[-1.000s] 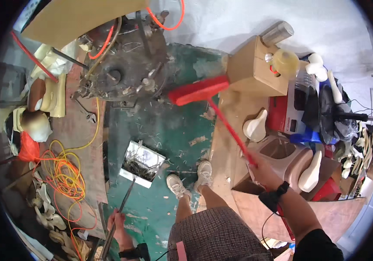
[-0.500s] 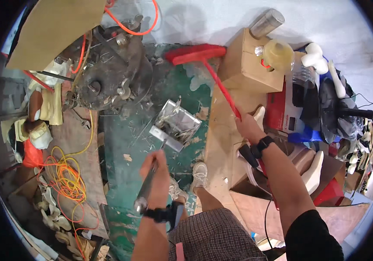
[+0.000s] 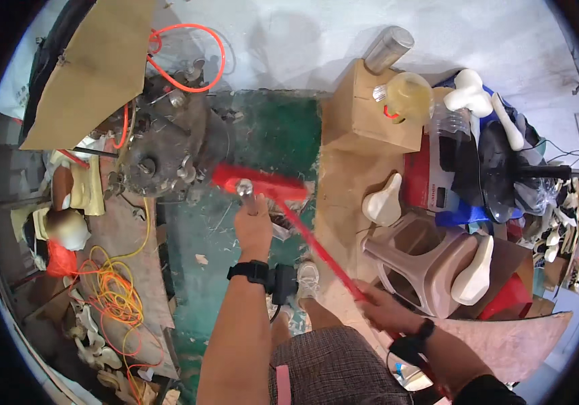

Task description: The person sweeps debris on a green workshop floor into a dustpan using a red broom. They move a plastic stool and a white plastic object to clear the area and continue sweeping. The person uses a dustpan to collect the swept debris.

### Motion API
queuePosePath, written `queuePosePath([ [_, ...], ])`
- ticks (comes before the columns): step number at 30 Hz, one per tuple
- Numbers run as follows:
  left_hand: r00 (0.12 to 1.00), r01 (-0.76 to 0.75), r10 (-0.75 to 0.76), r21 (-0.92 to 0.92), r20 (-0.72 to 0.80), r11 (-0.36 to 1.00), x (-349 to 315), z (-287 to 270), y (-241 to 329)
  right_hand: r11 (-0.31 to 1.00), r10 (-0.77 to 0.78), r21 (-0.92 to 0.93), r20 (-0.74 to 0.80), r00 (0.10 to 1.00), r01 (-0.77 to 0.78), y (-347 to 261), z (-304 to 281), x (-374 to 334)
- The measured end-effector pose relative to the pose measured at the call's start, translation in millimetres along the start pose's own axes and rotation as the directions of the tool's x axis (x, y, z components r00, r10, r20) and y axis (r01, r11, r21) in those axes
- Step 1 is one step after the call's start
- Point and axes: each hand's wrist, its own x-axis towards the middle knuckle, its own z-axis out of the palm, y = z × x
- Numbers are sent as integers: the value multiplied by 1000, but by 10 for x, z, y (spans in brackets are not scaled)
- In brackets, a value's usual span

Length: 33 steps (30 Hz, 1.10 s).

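My left hand (image 3: 254,228) is closed around the upright metal handle (image 3: 244,190) of a dustpan. The pan itself is mostly hidden under my hand and the broom, with only a metal edge (image 3: 280,230) showing. My right hand (image 3: 382,309) grips the red stick (image 3: 320,253) of a broom low on the right. The red broom head (image 3: 259,183) lies on the green floor (image 3: 201,270) just beyond my left hand, touching the handle top in the picture. My shoes (image 3: 306,277) stand right behind it.
A grey machine (image 3: 161,152) with an orange hose (image 3: 188,61) stands at the far left under a cardboard sheet (image 3: 94,74). At right are a cardboard box (image 3: 370,115), a yellow jug (image 3: 411,98), a plastic stool (image 3: 424,260) and white shoe lasts (image 3: 384,202). Orange cable (image 3: 110,297) coils at left.
My left hand has come up and forward with the dustpan handle. The broom head has swung from beside the box down and left to my left hand.
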Motion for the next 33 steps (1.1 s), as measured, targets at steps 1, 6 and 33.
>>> queuePosePath([
  [1, 1000, -7, 7, 8, -6, 1000, 3, -66, -49, 996, -16, -85, -49, 999, 12, -52, -78, -47],
  [6, 995, -95, 95, -34, 2, 995, -72, 122, -105, 760, -428, -622, -258, 866, 190, -224, -928, 1375],
  [33, 984, -167, 167, -10, 54, 986, -247, -108, -519, 979, -144, -164, -110, 983, 125, 178, 200, 35],
])
